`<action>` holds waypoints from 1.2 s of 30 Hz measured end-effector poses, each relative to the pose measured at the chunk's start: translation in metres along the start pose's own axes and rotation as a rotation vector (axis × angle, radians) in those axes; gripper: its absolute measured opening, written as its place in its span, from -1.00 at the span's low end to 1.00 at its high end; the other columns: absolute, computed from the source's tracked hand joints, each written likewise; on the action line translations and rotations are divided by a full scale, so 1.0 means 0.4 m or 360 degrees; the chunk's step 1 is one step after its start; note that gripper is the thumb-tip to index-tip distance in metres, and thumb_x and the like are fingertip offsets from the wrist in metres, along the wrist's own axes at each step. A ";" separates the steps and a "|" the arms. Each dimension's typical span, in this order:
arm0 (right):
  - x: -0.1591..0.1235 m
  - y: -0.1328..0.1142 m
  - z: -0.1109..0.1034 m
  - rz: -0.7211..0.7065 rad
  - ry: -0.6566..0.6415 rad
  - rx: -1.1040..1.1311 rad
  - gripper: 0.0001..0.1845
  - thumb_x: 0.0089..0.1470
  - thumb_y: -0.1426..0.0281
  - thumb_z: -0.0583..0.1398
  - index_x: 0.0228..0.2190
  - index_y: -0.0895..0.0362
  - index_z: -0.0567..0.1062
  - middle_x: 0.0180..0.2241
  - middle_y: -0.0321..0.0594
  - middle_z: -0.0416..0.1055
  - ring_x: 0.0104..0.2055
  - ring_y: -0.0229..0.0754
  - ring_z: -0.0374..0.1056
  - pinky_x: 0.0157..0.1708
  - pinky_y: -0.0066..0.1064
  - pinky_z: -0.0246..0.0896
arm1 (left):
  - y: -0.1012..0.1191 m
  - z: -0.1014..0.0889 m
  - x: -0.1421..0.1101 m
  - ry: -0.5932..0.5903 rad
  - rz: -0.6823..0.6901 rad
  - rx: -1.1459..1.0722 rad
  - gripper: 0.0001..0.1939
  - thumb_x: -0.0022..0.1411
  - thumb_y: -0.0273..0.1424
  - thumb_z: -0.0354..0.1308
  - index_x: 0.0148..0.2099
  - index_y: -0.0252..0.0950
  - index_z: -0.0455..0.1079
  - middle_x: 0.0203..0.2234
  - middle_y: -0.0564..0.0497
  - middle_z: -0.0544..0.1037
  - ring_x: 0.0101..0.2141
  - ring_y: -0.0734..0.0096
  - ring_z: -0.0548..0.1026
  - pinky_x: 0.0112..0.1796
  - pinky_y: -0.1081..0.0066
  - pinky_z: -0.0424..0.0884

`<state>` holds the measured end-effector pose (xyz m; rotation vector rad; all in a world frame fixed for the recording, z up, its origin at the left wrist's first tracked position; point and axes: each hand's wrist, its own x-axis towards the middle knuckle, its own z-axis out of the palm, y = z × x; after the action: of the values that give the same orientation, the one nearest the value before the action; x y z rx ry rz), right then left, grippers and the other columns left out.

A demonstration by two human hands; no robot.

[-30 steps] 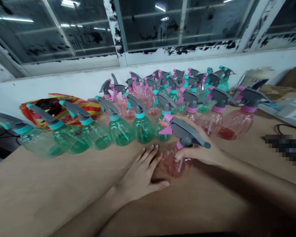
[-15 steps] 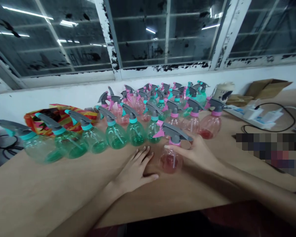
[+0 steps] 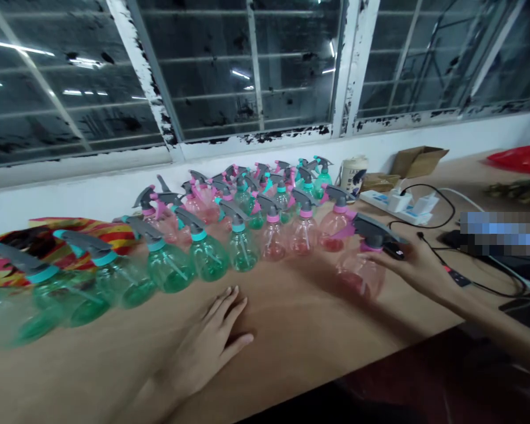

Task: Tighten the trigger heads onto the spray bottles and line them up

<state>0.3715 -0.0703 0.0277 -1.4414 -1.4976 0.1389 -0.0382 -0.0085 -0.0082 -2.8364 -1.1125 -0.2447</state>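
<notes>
Nearest to us, our left hand point(image 3: 203, 347) lies palm down on the table point(image 3: 282, 341), fingers loosely spread and holding nothing. Farther off to the right, our right hand point(image 3: 408, 262) grips a pink bottle point(image 3: 360, 274) around its neck – the bottle leans a little, and we cannot tell whether its base touches the table. It is just in front of the right end of a row: green bottles point(image 3: 170, 271) on the left, three pink bottles point(image 3: 304, 235) on the right. Behind the row we see a striped bag point(image 3: 117, 235), a mixed cluster point(image 3: 244, 201) of bottles and a power strip point(image 3: 414, 218) – then a tub point(image 3: 352, 176), a box point(image 3: 417, 162) and dark windows point(image 3: 234, 76).
</notes>
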 end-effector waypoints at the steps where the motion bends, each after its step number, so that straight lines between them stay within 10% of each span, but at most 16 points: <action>1: 0.005 0.023 -0.015 0.0064 0.0046 -0.0036 -0.67 -0.07 0.06 0.32 -0.32 0.00 0.58 -0.32 -0.20 0.60 -0.22 0.17 0.49 -0.22 -0.02 0.39 | 0.005 0.004 -0.001 0.0014 0.0016 0.0015 -0.37 0.33 0.03 -0.03 0.30 -0.19 0.19 0.29 -0.12 0.21 0.23 0.11 0.25 0.16 0.12 0.23; 11: 0.117 0.199 -0.071 0.0279 0.0226 -0.0236 -0.58 -0.03 -0.02 0.25 -0.32 0.06 0.58 -0.26 -0.06 0.59 -0.18 0.21 0.49 -0.22 -0.05 0.36 | 0.064 0.046 0.033 0.0244 0.0251 0.0044 -0.19 0.28 0.01 0.07 0.42 0.04 -0.24 0.26 0.02 0.27 0.14 0.05 0.39 0.11 0.13 0.33; 19: 0.184 0.226 -0.039 0.0331 0.0363 -0.0324 -0.47 -0.06 -0.08 0.24 -0.42 0.17 0.55 -0.37 0.01 0.58 -0.38 0.11 0.48 -0.42 -0.17 0.30 | 0.085 0.025 0.077 0.0067 0.0395 0.0091 -0.14 0.30 -0.03 0.06 0.43 -0.01 -0.39 0.26 -0.03 0.26 0.13 0.09 0.41 0.02 0.14 0.45; 36: 0.187 0.250 0.003 0.0245 0.0282 -0.0281 -0.46 -0.03 0.02 0.27 -0.15 0.15 0.45 -0.12 0.03 0.53 -0.08 0.11 0.46 -0.18 -0.21 0.30 | 0.090 0.002 0.055 0.0073 0.0262 -0.0021 -0.19 0.31 -0.13 0.09 0.43 -0.02 -0.30 0.26 -0.03 0.25 0.13 0.13 0.40 0.08 0.16 0.37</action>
<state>0.4556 0.0180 0.0014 -1.6654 -1.2799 -0.0285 0.0025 -0.0201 -0.0056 -2.8971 -0.8658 -0.3040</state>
